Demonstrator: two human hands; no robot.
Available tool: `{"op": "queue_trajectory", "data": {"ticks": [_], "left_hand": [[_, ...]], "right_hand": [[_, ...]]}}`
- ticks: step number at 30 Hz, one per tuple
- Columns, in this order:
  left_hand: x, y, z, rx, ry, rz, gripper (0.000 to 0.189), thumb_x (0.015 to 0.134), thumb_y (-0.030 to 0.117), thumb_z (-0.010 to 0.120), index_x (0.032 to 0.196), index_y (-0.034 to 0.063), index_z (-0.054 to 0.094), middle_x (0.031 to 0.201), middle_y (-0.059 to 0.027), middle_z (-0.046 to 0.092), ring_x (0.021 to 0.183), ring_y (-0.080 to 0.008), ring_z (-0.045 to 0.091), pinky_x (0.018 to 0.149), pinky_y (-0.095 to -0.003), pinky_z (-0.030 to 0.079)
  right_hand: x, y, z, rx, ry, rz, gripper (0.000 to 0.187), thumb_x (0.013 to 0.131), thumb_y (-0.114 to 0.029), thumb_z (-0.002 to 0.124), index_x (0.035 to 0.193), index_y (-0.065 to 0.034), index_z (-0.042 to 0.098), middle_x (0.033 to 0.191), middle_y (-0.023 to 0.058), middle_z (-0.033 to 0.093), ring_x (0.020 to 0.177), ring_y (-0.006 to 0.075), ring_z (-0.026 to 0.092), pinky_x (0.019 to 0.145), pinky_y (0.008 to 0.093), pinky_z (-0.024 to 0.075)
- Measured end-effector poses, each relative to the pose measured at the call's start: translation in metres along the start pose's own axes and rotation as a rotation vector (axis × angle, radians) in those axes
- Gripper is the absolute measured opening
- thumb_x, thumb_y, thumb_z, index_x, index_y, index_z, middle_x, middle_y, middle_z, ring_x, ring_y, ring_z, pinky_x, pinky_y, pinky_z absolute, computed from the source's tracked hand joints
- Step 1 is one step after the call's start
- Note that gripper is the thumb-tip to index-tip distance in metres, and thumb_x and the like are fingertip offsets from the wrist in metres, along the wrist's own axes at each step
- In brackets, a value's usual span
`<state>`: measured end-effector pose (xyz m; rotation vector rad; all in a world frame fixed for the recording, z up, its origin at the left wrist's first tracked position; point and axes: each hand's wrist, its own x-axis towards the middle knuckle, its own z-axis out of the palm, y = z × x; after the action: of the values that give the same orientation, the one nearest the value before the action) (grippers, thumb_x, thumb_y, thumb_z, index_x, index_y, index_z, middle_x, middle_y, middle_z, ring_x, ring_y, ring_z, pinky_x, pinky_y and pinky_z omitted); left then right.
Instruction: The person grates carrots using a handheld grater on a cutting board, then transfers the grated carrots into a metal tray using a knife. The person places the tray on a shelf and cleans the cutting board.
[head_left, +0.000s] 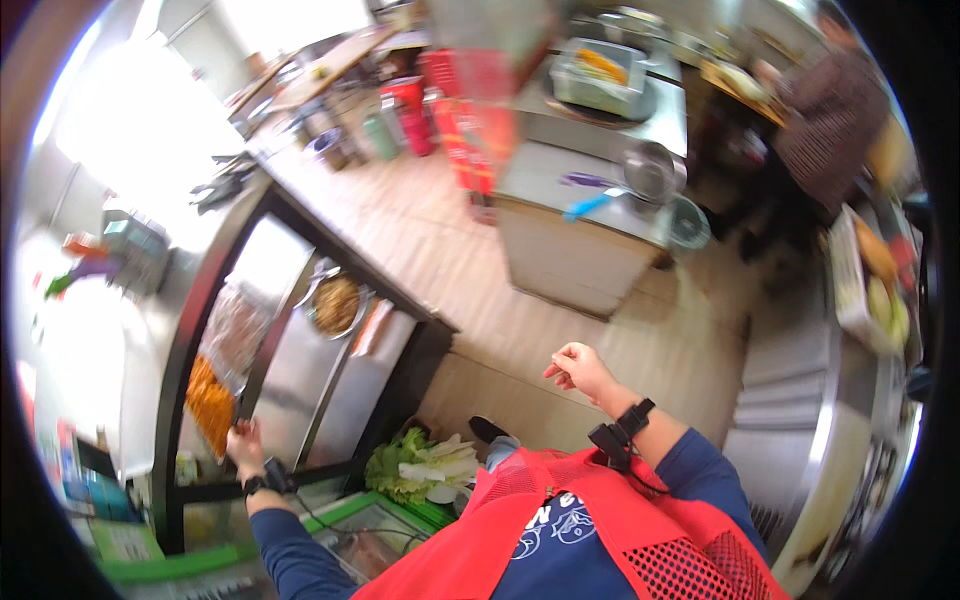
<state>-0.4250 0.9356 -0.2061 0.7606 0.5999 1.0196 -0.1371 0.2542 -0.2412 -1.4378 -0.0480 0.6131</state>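
Observation:
My left hand (246, 444) is at the lower left, beside a heap of orange shredded food (208, 401) in the black-framed display cabinet (166, 450). Its fingers are near the cabinet's divider; blur hides whether they grip anything. Above the orange food lies a crumpled clear plastic bag (236, 330). A round metal bowl (335, 304) of brown food stands on another shelf section. Over the floor, in front of my red vest (450, 547), my right hand (583, 369) hangs in the air. Its fingers are loosely curled and I see nothing in them.
Leafy lettuce (420, 465) lies by a green-rimmed glass-topped case (360, 510). Ahead, a low counter (585, 255) bears a metal pan (649, 172) and a plastic tub (600, 82). A person (832, 112) works at the upper right. A stainless worktop (780, 360) runs along the right.

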Motion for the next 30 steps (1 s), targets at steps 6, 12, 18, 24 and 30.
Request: {"op": "queue_trajectory", "data": {"ticks": [6,12,18,24,30], "left_hand": [[-0.072,-0.142,0.011,0.226,-0.005,-0.366,0.076,0.085,0.078,0.036,0.101,0.0045,0.052,0.086,-0.0089,0.061,0.073,-0.022,0.058,0.067,-0.0345,0.051],[-0.286,-0.358,0.133,1.209,-0.755,-0.97,0.04,0.096,0.035,0.05,0.125,0.0074,0.045,0.109,-0.0111,0.061,0.089,-0.0299,0.062,0.074,-0.0415,0.052],[-0.392,-0.396,0.291,1.621,-1.709,-0.432,0.039,0.096,0.031,0.054,0.123,0.0029,0.054,0.107,-0.0087,0.063,0.085,-0.0172,0.062,0.073,-0.0318,0.049],[-0.431,-0.456,0.435,1.573,-1.803,-0.524,0.041,0.097,0.038,0.053,0.126,0.0102,0.054,0.116,-0.0022,0.059,0.103,-0.0149,0.053,0.084,-0.0337,0.046],[-0.622,-0.527,0.573,1.107,-2.048,-1.076,0.059,0.098,0.053,0.039,0.14,0.0112,0.041,0.141,-0.0081,0.044,0.129,-0.0243,0.04,0.104,-0.042,0.035]], "right_hand": [[-0.075,0.033,-0.117,0.138,0.21,-0.03,0.014,0.097,-0.019,0.054,0.094,-0.0053,0.056,0.086,0.0086,0.07,0.065,0.0104,0.059,0.057,0.0249,0.0497],[-0.165,0.056,-0.21,0.179,0.359,-0.076,0.017,0.097,-0.022,0.051,0.094,-0.0056,0.056,0.084,0.0078,0.069,0.067,0.0111,0.061,0.059,0.0252,0.0503],[-0.198,0.075,-0.266,0.327,0.47,-0.127,0.031,0.1,-0.034,0.045,0.092,-0.0075,0.057,0.077,0.0075,0.068,0.067,0.0123,0.063,0.061,0.0269,0.0502],[-0.216,0.048,-0.315,0.155,0.617,-0.171,0.034,0.098,-0.036,0.051,0.087,-0.0054,0.06,0.079,0.0039,0.067,0.065,0.0108,0.059,0.059,0.0253,0.0482],[-0.273,-0.054,-0.355,-0.695,1.318,-0.557,0.034,0.084,-0.026,0.07,0.11,-0.0077,0.056,0.122,0.0193,0.056,0.107,0.0373,0.057,0.087,0.0423,0.0472]]}}
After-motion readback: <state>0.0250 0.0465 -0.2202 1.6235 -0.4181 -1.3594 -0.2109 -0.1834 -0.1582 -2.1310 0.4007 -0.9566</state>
